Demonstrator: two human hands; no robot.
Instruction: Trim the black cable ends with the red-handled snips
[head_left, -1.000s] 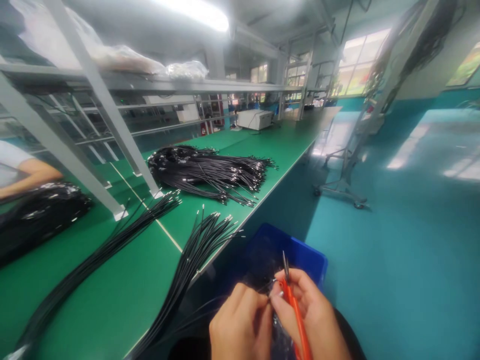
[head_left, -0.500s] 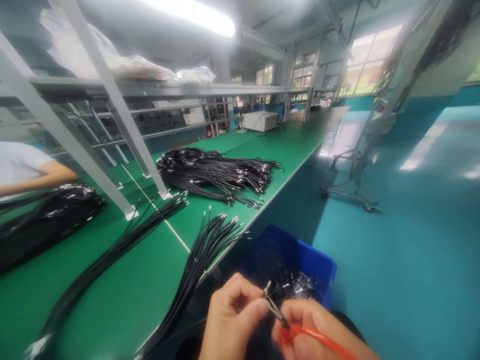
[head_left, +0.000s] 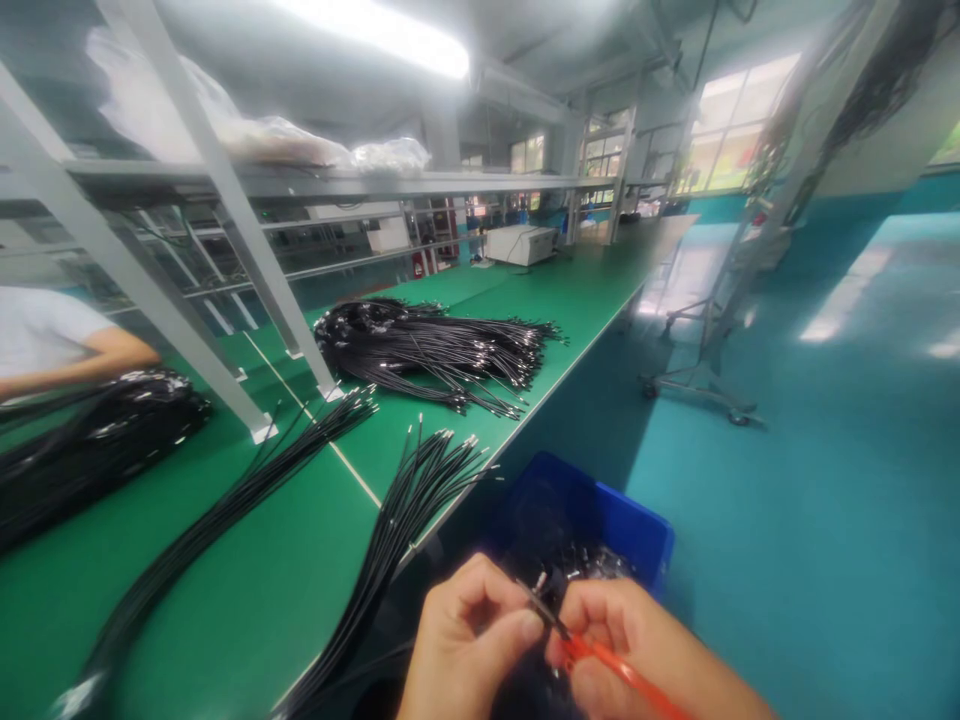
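My left hand (head_left: 469, 640) is closed, its thumb and forefinger pinching the end of a thin black cable (head_left: 382, 658). A small pale tip (head_left: 541, 581) shows just past those fingertips. My right hand (head_left: 619, 640) is wrapped round slim-jawed pliers (head_left: 626, 672) with orange-red handles. Their dark metal jaws lie at the left fingertips, right beside the pale tip; whether they grip it I cannot tell. A bundle of black cables (head_left: 394, 520) with silvery ends lies along the green table's edge, left of my hands.
Below my hands stands a blue bin (head_left: 634, 525) holding dark and shiny bits. The green table (head_left: 247, 590) carries another cable bundle (head_left: 225, 515) and a large cable pile (head_left: 450, 345). At far left, a person's arm (head_left: 124, 350) reaches over black cables. A wheeled rack (head_left: 705, 350) stands right.
The pliers have shifted slightly up and left, and their jaws look closer together. My right hand has moved up a little; my left hand stays almost still.
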